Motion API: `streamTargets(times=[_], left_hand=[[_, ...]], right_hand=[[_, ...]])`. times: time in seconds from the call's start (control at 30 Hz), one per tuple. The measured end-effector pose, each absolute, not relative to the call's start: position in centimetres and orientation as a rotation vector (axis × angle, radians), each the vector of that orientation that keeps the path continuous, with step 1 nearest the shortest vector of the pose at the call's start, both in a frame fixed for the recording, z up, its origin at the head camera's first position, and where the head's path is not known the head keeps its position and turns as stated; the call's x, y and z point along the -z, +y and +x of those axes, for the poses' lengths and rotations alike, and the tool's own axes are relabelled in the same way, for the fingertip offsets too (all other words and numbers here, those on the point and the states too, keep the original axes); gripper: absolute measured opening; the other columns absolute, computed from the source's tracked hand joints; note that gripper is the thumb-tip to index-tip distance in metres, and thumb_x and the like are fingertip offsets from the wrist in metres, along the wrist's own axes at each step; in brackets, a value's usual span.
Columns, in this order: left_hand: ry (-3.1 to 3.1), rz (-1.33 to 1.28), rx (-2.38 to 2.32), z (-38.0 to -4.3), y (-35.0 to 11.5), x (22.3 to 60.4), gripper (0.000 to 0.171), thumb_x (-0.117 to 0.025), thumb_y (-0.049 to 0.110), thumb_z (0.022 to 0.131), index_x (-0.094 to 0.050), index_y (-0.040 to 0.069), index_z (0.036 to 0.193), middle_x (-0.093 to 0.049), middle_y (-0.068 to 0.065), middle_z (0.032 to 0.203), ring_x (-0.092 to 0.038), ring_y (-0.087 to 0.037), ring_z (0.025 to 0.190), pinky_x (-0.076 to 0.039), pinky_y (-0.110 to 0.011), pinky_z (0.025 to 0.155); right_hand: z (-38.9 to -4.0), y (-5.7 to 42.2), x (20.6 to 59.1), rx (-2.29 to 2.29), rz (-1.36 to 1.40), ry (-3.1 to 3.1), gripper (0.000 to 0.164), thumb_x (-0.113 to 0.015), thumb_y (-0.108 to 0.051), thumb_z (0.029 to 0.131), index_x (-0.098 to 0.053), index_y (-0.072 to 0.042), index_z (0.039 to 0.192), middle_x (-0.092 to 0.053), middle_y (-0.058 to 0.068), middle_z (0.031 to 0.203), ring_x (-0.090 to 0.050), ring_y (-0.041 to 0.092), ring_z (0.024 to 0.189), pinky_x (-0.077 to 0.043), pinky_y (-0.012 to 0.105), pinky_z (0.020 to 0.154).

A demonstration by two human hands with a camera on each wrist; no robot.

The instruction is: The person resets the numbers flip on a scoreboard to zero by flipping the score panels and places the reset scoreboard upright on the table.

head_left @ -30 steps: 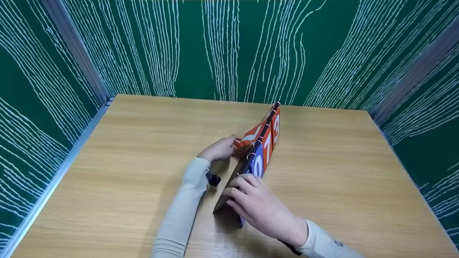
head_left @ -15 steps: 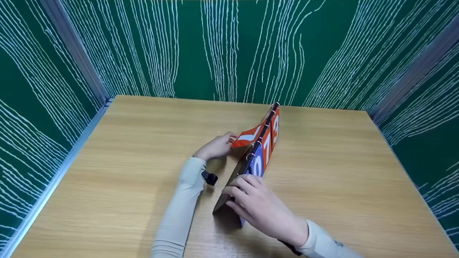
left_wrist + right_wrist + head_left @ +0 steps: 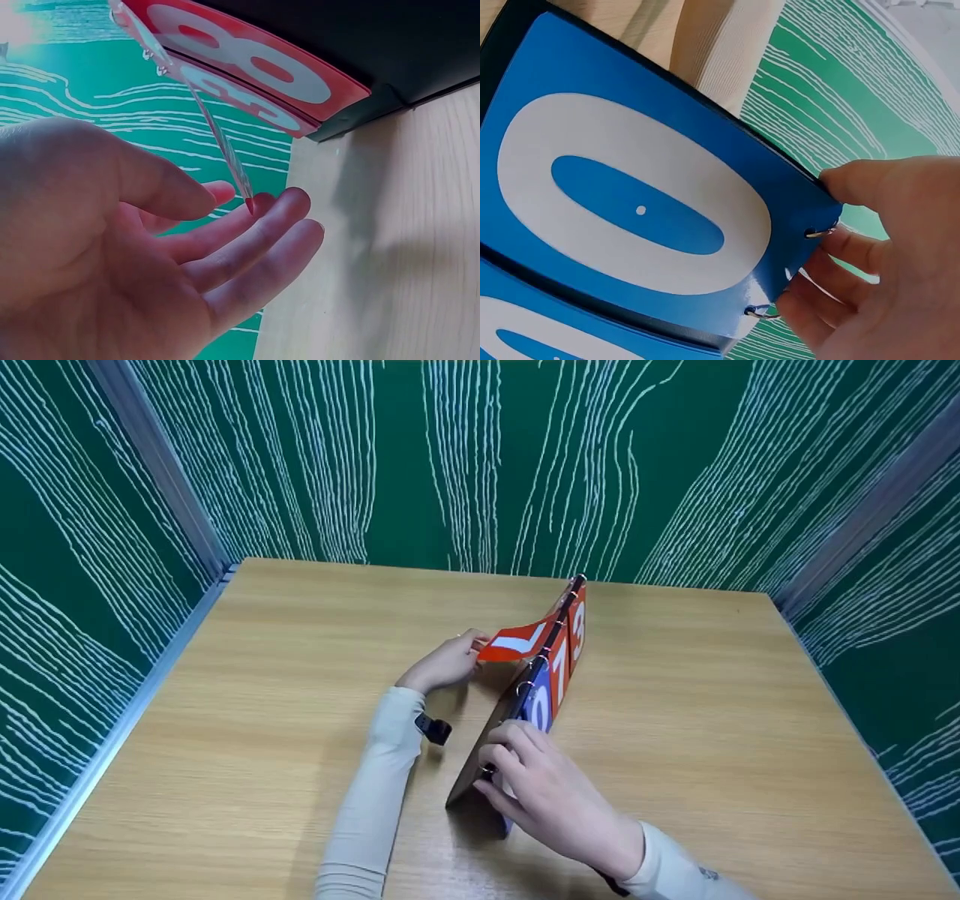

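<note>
A tabletop flip scoreboard (image 3: 491,735) stands like a tent, with red and blue number cards hung on rings along its top. My left hand (image 3: 441,664) is at its left face, under a raised red card (image 3: 514,643). In the left wrist view this card shows edge-on, its lower end at the fingertips (image 3: 295,201), which are nearly straight; the thumb lies apart from it. My right hand (image 3: 559,799) grips the scoreboard's near top corner. In the right wrist view its thumb and fingers hold that corner beside the rings of a blue 0 card (image 3: 634,199).
The scoreboard stands on a wooden table (image 3: 712,720). Green panels with white wavy lines (image 3: 461,465) enclose the back and both sides. Black bands or cameras sit at the wrists, the left one (image 3: 435,729) close to the scoreboard's base.
My left hand has moved up and a little left, swinging the red card outward from the scoreboard's left face. The right hand stays at the near corner, its fingers shifting slightly.
</note>
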State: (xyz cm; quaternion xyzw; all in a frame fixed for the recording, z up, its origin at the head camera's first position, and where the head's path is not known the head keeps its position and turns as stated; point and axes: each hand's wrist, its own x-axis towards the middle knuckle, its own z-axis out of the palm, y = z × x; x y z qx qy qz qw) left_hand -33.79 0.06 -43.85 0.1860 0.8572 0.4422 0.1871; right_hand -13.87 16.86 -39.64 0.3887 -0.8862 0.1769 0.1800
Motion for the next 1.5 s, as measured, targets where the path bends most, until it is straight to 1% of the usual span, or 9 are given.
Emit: streamTargets(times=[0.1, 0.33, 0.53, 0.7, 0.8, 1.0, 1.13, 1.3, 1.5], left_hand=[[2.387, 0.499, -1.274, -33.7, -0.1, 43.7, 0.043, -0.041, 0.01, 0.105, -0.044, 0.008, 0.148, -0.057, -0.014, 0.145, -0.057, -0.034, 0.121, -0.045, -0.045, 0.112], [2.385, 0.475, -1.318, -33.7, -0.2, 43.8, 0.042, -0.041, 0.012, 0.106, -0.044, 0.011, 0.149, -0.058, -0.012, 0.143, -0.057, -0.034, 0.122, -0.046, -0.043, 0.11], [2.409, 0.475, -1.365, -34.0, -0.4, 43.8, 0.041, -0.039, 0.01, 0.106, -0.045, 0.005, 0.146, -0.06, -0.016, 0.137, -0.061, -0.038, 0.111, -0.048, -0.028, 0.083], [2.435, 0.395, -1.392, -34.2, -0.5, 43.7, 0.038, -0.04, 0.02, 0.109, -0.046, 0.007, 0.145, -0.062, -0.017, 0.13, -0.06, -0.029, 0.096, -0.044, -0.023, 0.067], [2.421, 0.325, -1.422, -34.2, -0.5, 43.6, 0.039, -0.039, 0.025, 0.11, -0.045, 0.01, 0.145, -0.062, -0.016, 0.13, -0.06, -0.029, 0.097, -0.045, -0.026, 0.068], [2.431, 0.245, -1.522, -34.5, -0.5, 43.3, 0.041, -0.04, 0.027, 0.11, -0.046, 0.008, 0.146, -0.061, -0.013, 0.132, -0.063, -0.035, 0.111, -0.052, -0.035, 0.08], [2.415, 0.233, -1.608, -34.5, -0.6, 42.9, 0.038, -0.041, 0.027, 0.11, -0.048, 0.008, 0.142, -0.062, -0.015, 0.128, -0.063, -0.036, 0.108, -0.054, -0.044, 0.086], [2.368, 0.225, -1.678, -34.7, -0.9, 42.9, 0.036, -0.041, 0.028, 0.11, -0.046, 0.012, 0.142, -0.06, -0.012, 0.127, -0.061, -0.037, 0.111, -0.054, -0.046, 0.093], [2.338, 0.245, -1.818, -34.7, -0.9, 42.7, 0.037, -0.041, 0.023, 0.11, -0.044, 0.008, 0.144, -0.058, -0.013, 0.133, -0.061, -0.035, 0.109, -0.055, -0.034, 0.082]], right_hand=[[-13.8, 16.9, 39.6, -0.506, 1.08, -2.521, 0.019, -0.07, -0.027, 0.097, -0.062, -0.017, 0.111, -0.058, -0.003, 0.116, -0.053, 0.014, 0.109, -0.052, 0.031, 0.092], [-13.9, 16.9, 39.8, -0.487, 1.086, -2.46, 0.022, -0.075, -0.024, 0.092, -0.063, -0.016, 0.108, -0.059, -0.002, 0.113, -0.053, 0.013, 0.107, -0.051, 0.03, 0.09], [-13.9, 16.9, 39.9, -0.459, 1.092, -2.422, 0.02, -0.073, -0.022, 0.092, -0.063, -0.014, 0.107, -0.059, -0.002, 0.113, -0.054, 0.014, 0.107, -0.051, 0.029, 0.093], [-13.9, 16.9, 39.8, -0.475, 1.092, -2.437, 0.021, -0.074, -0.022, 0.092, -0.064, -0.015, 0.109, -0.059, -0.003, 0.114, -0.054, 0.014, 0.108, -0.051, 0.029, 0.093], [-13.9, 16.9, 39.8, -0.47, 1.088, -2.462, 0.02, -0.074, -0.023, 0.093, -0.064, -0.016, 0.109, -0.059, -0.004, 0.114, -0.054, 0.013, 0.109, -0.051, 0.028, 0.094], [-14.0, 16.9, 39.7, -0.487, 1.116, -2.455, 0.021, -0.074, -0.022, 0.093, -0.064, -0.015, 0.11, -0.059, -0.002, 0.115, -0.053, 0.015, 0.109, -0.051, 0.031, 0.093], [-14.0, 16.9, 39.6, -0.492, 1.108, -2.5, 0.018, -0.069, -0.024, 0.097, -0.063, -0.015, 0.112, -0.058, -0.002, 0.116, -0.053, 0.015, 0.11, -0.051, 0.031, 0.094], [-13.9, 16.9, 39.6, -0.492, 1.094, -2.546, 0.018, -0.066, -0.027, 0.099, -0.064, -0.016, 0.113, -0.058, -0.003, 0.117, -0.052, 0.014, 0.111, -0.051, 0.031, 0.094], [-14.1, 16.8, 39.8, -0.451, 1.105, -2.449, 0.018, -0.072, -0.023, 0.094, -0.064, -0.016, 0.108, -0.059, -0.002, 0.114, -0.054, 0.015, 0.107, -0.05, 0.03, 0.095]])
